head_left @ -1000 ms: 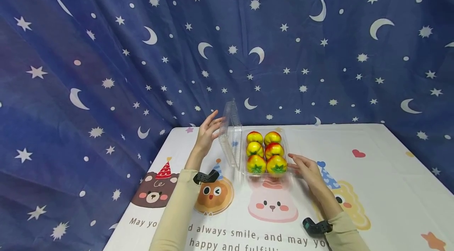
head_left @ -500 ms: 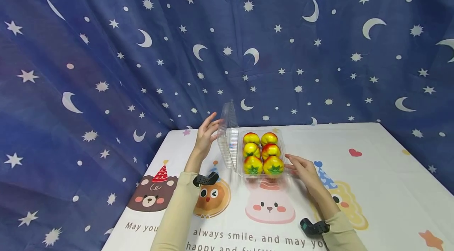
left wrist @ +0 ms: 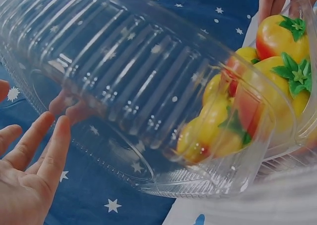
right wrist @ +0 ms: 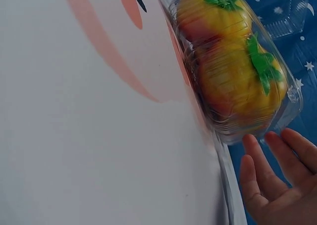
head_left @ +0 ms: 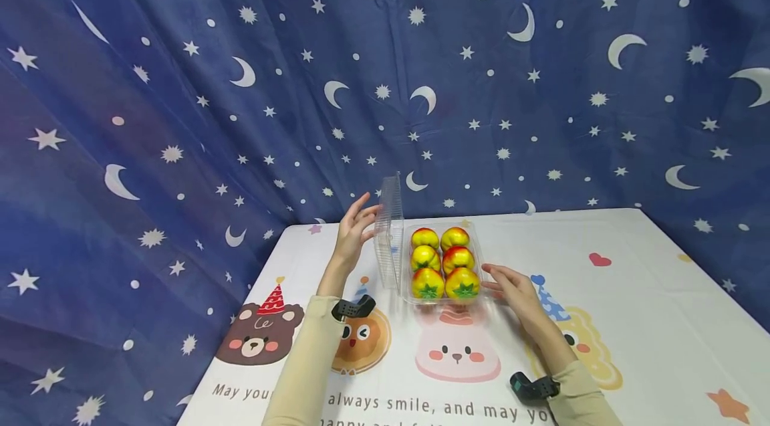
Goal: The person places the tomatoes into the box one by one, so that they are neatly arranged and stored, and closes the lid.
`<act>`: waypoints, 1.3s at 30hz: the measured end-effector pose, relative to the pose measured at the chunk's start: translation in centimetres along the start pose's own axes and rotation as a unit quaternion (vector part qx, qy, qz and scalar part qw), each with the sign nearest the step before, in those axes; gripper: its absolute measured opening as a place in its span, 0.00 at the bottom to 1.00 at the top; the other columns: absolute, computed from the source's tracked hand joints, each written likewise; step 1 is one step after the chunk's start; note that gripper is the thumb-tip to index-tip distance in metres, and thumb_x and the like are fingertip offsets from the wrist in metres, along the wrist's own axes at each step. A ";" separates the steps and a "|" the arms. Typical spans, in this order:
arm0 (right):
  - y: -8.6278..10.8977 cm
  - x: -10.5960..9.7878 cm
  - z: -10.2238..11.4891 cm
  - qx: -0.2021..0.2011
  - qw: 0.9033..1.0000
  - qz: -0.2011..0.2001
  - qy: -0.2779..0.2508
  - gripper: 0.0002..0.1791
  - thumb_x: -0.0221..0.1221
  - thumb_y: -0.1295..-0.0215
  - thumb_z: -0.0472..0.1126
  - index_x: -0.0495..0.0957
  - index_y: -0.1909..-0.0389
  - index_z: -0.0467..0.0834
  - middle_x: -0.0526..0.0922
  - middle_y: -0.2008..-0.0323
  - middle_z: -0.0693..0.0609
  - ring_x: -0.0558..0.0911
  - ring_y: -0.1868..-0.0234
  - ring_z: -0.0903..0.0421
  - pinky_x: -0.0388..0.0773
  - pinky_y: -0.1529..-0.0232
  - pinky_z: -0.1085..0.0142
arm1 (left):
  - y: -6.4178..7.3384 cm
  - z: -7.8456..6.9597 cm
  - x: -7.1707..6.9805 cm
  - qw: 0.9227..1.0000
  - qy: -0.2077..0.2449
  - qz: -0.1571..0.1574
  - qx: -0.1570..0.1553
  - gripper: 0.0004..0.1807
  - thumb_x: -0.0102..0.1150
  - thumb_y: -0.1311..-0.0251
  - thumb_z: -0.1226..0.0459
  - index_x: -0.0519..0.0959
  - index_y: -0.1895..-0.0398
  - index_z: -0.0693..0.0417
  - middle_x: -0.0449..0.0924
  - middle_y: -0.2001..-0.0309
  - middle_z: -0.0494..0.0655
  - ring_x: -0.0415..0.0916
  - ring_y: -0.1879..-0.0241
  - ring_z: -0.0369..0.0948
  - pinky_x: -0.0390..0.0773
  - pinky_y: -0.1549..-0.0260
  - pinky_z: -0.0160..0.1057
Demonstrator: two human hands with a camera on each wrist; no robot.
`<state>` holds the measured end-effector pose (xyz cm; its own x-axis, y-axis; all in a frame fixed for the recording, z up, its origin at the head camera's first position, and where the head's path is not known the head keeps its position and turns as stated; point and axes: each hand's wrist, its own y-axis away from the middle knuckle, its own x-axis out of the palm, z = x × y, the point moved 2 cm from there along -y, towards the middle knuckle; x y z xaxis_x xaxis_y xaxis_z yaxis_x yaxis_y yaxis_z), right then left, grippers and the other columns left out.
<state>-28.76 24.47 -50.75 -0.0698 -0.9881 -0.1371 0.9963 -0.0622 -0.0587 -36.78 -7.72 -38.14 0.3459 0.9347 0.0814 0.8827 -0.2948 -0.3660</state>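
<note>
A clear plastic clamshell box (head_left: 415, 297) stands on the table, its hinged lid (head_left: 390, 232) raised nearly upright on the left. Several yellow-and-red fruits (head_left: 458, 259) with green leafy tops fill the base in two columns. My left hand (head_left: 353, 233) is at the lid's outer side with fingers spread and fairly straight; in the left wrist view, fingertips (left wrist: 62, 126) lie against or very near the ribbed plastic. At the base's right wall is my right hand (head_left: 514, 289), fingers extended. The right wrist view puts its fingertips (right wrist: 249, 140) at the box's edge; contact is hard to tell.
A white cloth (head_left: 674, 305) printed with cartoon figures and lettering covers the table. Behind it and along the left hangs a dark blue curtain (head_left: 289, 112) with moons and stars. Each wrist wears a black device, one of them the left wrist camera (head_left: 353, 307).
The lid has swung a little from a leftward lean toward upright, the left hand moving with it. The right hand keeps its place by the box. The head view has shifted slightly.
</note>
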 end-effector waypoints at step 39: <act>0.3 -0.7 0.0 0.002 1.000 0.007 0.009 0.27 0.51 0.24 0.48 0.70 0.36 0.31 0.79 0.43 0.34 0.81 0.46 0.40 0.79 0.49 0.58 | 0.3 1.3 1.9 0.999 -0.033 0.010 0.001 0.30 0.44 0.27 0.71 0.53 0.24 0.63 0.66 0.35 0.70 0.71 0.38 0.51 0.76 0.46 0.44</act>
<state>-28.47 25.15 -50.70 -0.0573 -0.9863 -0.1550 0.9974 -0.0496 -0.0528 -36.29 -5.79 -39.33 0.3409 0.9400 0.0125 0.8753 -0.3125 -0.3691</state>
